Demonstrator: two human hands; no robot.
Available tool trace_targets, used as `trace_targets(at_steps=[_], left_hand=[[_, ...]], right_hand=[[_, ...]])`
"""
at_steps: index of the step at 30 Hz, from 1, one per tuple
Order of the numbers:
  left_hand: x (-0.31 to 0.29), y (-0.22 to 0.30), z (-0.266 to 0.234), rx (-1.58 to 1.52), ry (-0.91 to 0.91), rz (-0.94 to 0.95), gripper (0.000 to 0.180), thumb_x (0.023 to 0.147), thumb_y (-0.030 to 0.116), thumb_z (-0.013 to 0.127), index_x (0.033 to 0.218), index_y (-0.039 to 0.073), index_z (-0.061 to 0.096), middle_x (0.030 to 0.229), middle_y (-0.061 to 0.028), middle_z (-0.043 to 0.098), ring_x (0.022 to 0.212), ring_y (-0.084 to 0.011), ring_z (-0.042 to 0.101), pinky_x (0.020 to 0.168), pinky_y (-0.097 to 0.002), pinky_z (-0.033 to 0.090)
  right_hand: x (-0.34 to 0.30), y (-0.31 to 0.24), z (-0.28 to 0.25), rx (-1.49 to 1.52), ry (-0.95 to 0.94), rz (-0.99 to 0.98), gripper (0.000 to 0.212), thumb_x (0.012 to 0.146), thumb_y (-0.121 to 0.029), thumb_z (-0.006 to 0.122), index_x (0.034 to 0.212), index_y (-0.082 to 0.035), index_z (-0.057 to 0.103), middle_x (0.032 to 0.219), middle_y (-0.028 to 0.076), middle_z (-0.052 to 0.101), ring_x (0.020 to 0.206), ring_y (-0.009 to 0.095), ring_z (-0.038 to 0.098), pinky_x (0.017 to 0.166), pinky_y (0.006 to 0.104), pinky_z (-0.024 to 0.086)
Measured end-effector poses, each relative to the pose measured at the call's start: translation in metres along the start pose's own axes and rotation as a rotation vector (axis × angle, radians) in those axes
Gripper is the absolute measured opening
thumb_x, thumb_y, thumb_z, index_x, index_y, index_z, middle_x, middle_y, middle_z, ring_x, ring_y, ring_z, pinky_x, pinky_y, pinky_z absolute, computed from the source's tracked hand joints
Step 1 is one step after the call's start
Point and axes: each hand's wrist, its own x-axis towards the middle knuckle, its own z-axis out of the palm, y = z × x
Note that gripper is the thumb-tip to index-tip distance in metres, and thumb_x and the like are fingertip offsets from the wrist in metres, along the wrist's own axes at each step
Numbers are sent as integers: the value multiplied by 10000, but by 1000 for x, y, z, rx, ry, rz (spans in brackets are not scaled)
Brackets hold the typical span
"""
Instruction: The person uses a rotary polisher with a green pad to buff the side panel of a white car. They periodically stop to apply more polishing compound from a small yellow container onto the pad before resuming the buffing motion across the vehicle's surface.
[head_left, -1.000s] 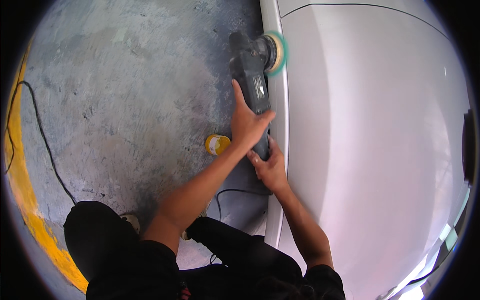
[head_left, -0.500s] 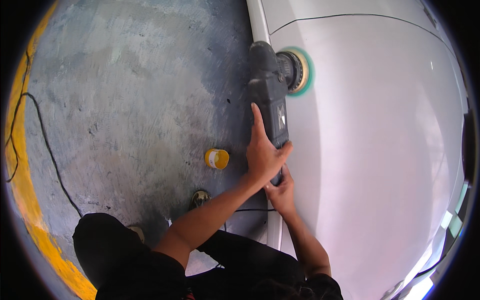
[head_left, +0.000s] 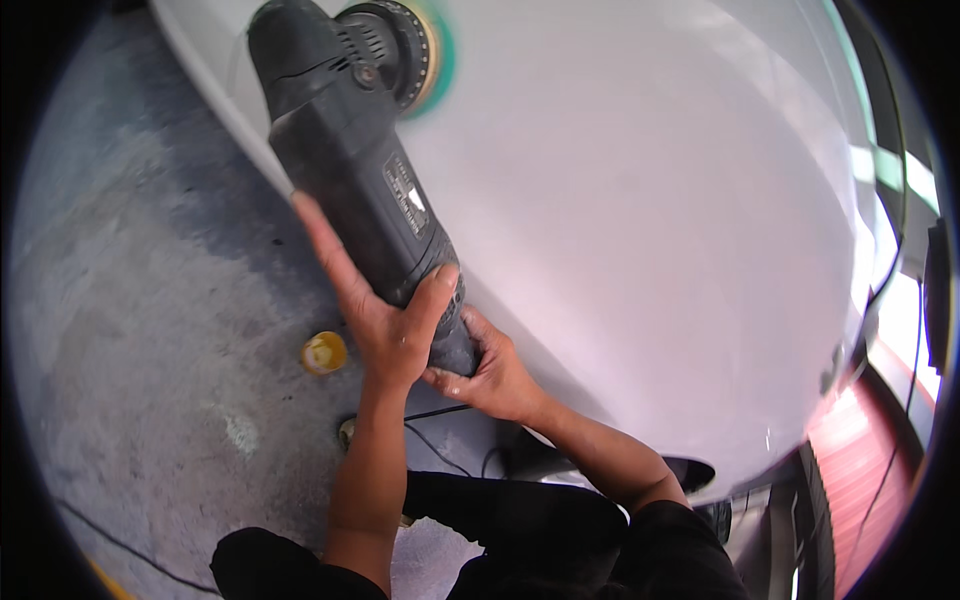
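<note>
Both my hands grip a black electric polisher (head_left: 345, 170) with a round green-and-cream pad (head_left: 436, 60) at its head. My left hand (head_left: 388, 325) supports the body from the left, index finger stretched along its side and thumb over the top. Behind it, my right hand (head_left: 495, 375) is wrapped round the rear end of the handle. The pad's edge is against or very close to the glossy white car body panel (head_left: 620, 230); exact contact cannot be told. Its rim looks smeared, as if turning.
On the grey floor (head_left: 170, 330) to the left stands a small yellow tub (head_left: 324, 353) with pale stuff inside. A dark cable (head_left: 140, 550) runs over the floor at lower left. One of my shoes shows partly below the tub.
The view has turned and come closer, so the polisher now appears larger, tilted and farther left. More of the car panel's right end shows. Both hands keep their hold.
</note>
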Motion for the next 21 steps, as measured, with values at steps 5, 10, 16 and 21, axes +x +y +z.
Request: trace_targets(at_steps=[5, 10, 16, 21], left_hand=[[-78, 37, 75, 18, -87, 123, 1243, 760, 204, 764, 1694, 94, -49, 1667, -318, 150, 1538, -458, 263, 1217, -547, 338], [-104, 79, 94, 99, -253, 152, 1272, 786, 227, 767, 1670, 64, -134, 1703, -314, -86, 1589, -496, 36, 1263, -617, 196], [-139, 86, 123, 206, -184, 105, 1230, 787, 161, 756, 1677, 57, -87, 1680, -316, 77, 1524, -490, 298, 1189, -550, 415], [-205, 88, 160, 210, -306, 107, 1204, 813, 149, 763, 1674, 40, -71, 1697, -315, 34, 1567, -491, 177, 1252, -571, 280]], right_hand=[[-113, -32, -47, -245, 170, 56, 778, 786, -148, 854, 1459, -30, 483, 1050, 160, 712, 968, 215, 694, 892, 373, 551], [-168, -79, -39, -528, 392, 221, 846, 793, -194, 813, 1510, -32, 393, 1056, 263, 700, 945, 471, 694, 778, 484, 554], [-201, -49, -53, -694, 506, 86, 834, 818, -278, 826, 1509, -73, 407, 1094, 203, 718, 911, 429, 705, 753, 510, 544], [-257, -5, -78, -611, 641, -3, 811, 785, -252, 847, 1469, -35, 468, 1041, 235, 718, 896, 454, 698, 749, 492, 557]])
